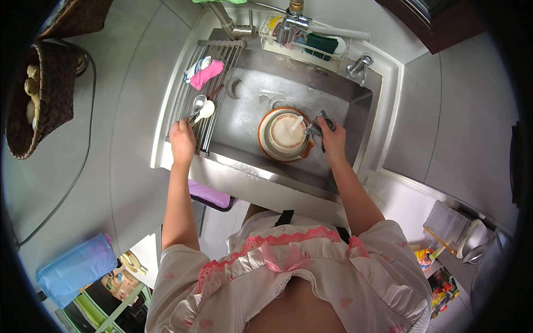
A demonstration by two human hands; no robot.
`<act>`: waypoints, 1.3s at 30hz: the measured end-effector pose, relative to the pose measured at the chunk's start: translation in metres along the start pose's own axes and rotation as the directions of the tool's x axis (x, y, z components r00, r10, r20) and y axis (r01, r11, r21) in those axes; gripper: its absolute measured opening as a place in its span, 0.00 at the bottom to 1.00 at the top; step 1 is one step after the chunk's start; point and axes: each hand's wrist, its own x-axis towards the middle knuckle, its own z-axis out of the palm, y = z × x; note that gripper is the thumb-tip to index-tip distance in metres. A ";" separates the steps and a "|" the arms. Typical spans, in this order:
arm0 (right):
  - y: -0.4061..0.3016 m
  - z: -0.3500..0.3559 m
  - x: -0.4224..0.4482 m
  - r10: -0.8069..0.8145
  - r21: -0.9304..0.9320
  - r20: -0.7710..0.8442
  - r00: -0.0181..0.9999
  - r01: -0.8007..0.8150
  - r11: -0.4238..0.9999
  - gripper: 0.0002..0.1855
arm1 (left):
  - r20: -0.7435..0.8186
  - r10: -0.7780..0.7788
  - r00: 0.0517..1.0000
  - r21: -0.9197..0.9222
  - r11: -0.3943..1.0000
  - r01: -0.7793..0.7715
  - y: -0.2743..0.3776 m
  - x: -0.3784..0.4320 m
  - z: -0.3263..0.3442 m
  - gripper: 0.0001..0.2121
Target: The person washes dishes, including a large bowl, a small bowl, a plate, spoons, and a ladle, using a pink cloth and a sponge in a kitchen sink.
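Note:
My left hand (182, 139) is over the near end of a roll-up metal drying rack (227, 56), its fingers closed around the converging handles of a metal spoon (200, 102) and a white spoon (206, 110). In my right hand (334, 139) is a crumpled dark grey patterned cloth (320, 123), held above the sink basin. Just left of it, a bowl (287, 132) with cloudy liquid sits inside larger orange-rimmed dishware (261, 137). A white utensil end (297, 122) sticks up from the bowl. Suds cover the water (245, 125) and hide part of the basin floor.
Pink and blue-white cloths (208, 74) lie on the rack beside a brown utensil handle (215, 91). Behind the basin are a faucet (294, 23), a clear caddy (283, 48) with a green scrubber (320, 45), and a soap dispenser (359, 66). A woven basket (52, 83) is at left.

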 end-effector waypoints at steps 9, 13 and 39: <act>0.038 0.000 0.022 -0.130 -0.124 -0.012 0.991 0.127 0.984 0.13 | -0.041 -0.019 0.999 -0.043 0.999 0.017 0.015 0.004 0.001 0.09; 0.027 0.024 0.007 -0.346 -0.446 0.217 0.913 0.408 0.796 0.12 | 0.038 0.108 0.993 -0.227 0.969 -0.097 0.087 -0.001 0.012 0.09; 0.002 -0.003 0.006 -0.006 -0.407 0.494 0.869 0.238 0.882 0.18 | 0.866 -0.055 0.496 -0.492 -0.259 0.831 0.204 -0.025 0.094 0.08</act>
